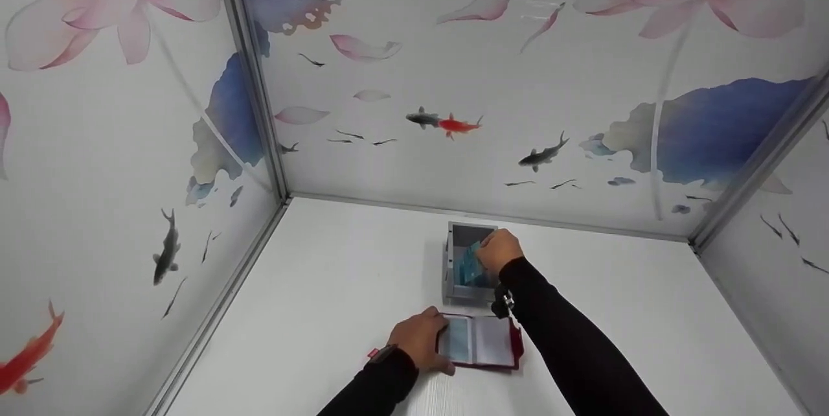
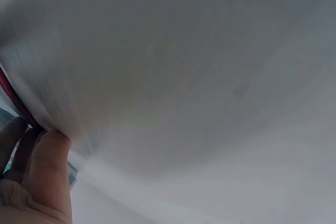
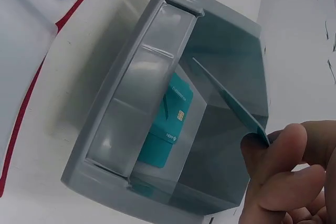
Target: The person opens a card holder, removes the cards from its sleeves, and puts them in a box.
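A card holder (image 1: 495, 341) with a red cover lies spread on the white table, a bluish card showing behind its left clear sleeve. My left hand (image 1: 418, 338) grips its left edge, the thumb near the lower corner; the left wrist view catches only fingers (image 2: 50, 169) at the red edge. Just beyond stands a grey plastic box (image 3: 100, 135). Over its right side, my right hand (image 1: 500, 249) pinches a thin teal card (image 3: 231, 100) by one end, tilted into the box. More teal bank cards (image 3: 170, 114) lie overlapped on the box floor.
White panels (image 1: 388, 163) painted with lotus flowers and fish enclose the table at the back and both sides. Metal strips (image 1: 492, 217) run along the panel edges. The box stands near the back panel, the card holder directly in front of it.
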The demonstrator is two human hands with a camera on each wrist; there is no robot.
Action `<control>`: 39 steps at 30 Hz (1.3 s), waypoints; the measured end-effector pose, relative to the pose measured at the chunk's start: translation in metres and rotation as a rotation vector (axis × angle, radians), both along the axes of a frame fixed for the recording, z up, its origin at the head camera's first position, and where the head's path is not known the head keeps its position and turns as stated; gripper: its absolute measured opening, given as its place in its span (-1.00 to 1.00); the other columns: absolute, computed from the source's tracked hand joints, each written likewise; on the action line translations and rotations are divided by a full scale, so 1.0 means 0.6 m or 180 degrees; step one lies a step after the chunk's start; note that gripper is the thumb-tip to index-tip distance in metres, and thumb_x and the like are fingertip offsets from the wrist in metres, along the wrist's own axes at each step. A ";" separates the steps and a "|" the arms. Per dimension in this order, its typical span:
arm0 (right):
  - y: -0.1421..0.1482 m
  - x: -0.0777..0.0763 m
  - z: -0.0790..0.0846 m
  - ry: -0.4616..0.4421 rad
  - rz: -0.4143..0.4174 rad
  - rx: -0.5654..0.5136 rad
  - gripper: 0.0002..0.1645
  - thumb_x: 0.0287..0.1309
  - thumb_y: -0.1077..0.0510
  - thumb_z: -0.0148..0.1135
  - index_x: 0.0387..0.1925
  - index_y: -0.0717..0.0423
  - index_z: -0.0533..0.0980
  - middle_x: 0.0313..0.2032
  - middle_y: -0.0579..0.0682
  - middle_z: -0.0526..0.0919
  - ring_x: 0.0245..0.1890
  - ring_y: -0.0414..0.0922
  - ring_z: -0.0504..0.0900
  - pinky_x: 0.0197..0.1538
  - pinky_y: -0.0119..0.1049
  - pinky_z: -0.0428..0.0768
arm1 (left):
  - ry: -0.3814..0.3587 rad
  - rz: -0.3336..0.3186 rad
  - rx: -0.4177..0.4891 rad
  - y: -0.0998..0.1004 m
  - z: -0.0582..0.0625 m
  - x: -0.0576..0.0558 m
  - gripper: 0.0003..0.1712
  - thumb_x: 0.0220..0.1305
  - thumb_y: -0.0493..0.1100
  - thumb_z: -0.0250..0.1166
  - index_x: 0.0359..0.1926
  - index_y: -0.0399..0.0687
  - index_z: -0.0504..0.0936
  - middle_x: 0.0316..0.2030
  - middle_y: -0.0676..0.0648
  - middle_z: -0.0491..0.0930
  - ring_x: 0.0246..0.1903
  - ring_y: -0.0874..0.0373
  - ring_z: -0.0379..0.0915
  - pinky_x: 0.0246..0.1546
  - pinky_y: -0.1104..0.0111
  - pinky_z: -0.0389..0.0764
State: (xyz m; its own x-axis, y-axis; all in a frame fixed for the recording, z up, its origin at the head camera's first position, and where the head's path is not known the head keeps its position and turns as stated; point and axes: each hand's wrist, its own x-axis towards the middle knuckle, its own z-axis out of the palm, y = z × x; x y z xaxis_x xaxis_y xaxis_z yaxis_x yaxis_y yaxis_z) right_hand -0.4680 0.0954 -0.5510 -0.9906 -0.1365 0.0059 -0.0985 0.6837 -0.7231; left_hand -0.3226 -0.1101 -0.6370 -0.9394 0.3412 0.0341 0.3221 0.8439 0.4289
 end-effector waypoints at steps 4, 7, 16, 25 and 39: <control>0.008 -0.027 -0.025 0.0142 0.0014 0.0024 -0.35 0.19 0.43 0.15 -0.93 -0.08 0.30 -0.86 -0.18 0.35 -0.81 -0.23 0.21 -0.59 -0.32 0.17 | -0.0003 -0.0038 0.0036 0.001 0.000 0.001 -0.07 -0.13 0.22 0.92 0.22 -0.08 0.80 -0.02 0.09 0.66 -0.10 0.22 0.67 -0.01 0.29 0.74; 0.022 -0.070 -0.076 0.0290 0.0072 -0.0004 -0.35 0.22 0.37 0.15 -0.92 -0.11 0.26 -0.86 -0.21 0.24 -0.80 -0.23 0.11 -0.59 -0.30 0.14 | 0.0007 -0.0044 0.0025 0.001 0.002 0.004 -0.08 -0.15 0.22 0.92 0.21 -0.07 0.80 -0.02 0.10 0.66 -0.11 0.22 0.66 -0.01 0.30 0.73; -0.002 -0.028 -0.035 0.0182 -0.0052 0.0495 -0.35 0.27 0.46 0.14 -0.83 -0.09 0.24 -0.77 -0.17 0.30 -0.69 -0.16 0.32 -0.52 -0.28 0.39 | 0.0107 -0.0067 -0.0029 0.006 -0.004 0.000 -0.10 -0.17 0.25 0.92 0.16 -0.04 0.80 -0.03 0.09 0.67 -0.15 0.23 0.64 -0.03 0.29 0.74; -0.028 -0.028 -0.045 0.0212 -0.0107 0.0890 -0.60 0.35 0.50 0.23 -0.61 0.18 0.58 -0.57 0.07 0.69 -0.57 -0.12 0.48 -0.41 -0.23 0.56 | 0.0100 -0.0049 -0.0063 0.002 -0.006 -0.002 -0.08 -0.14 0.27 0.91 0.20 -0.05 0.80 0.00 0.08 0.67 -0.12 0.21 0.66 -0.02 0.27 0.76; -0.040 -0.019 -0.055 0.0281 0.0029 0.0938 -0.52 0.44 0.47 0.17 -0.63 0.11 0.48 -0.68 -0.05 0.43 -0.61 -0.12 0.33 -0.48 -0.22 0.37 | 0.0039 -0.0017 -0.0030 -0.004 0.004 0.004 -0.11 -0.13 0.24 0.91 0.19 -0.02 0.80 -0.03 0.12 0.65 -0.13 0.23 0.65 -0.05 0.30 0.72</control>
State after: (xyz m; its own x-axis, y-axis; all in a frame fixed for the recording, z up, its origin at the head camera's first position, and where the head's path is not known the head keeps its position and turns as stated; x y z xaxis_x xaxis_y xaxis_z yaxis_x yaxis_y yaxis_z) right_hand -0.4792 0.0713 -0.5841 -0.9868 -0.1539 0.0508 -0.1591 0.8615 -0.4822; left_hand -0.3202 -0.1123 -0.6343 -0.9370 0.3467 0.0422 0.3319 0.8462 0.4169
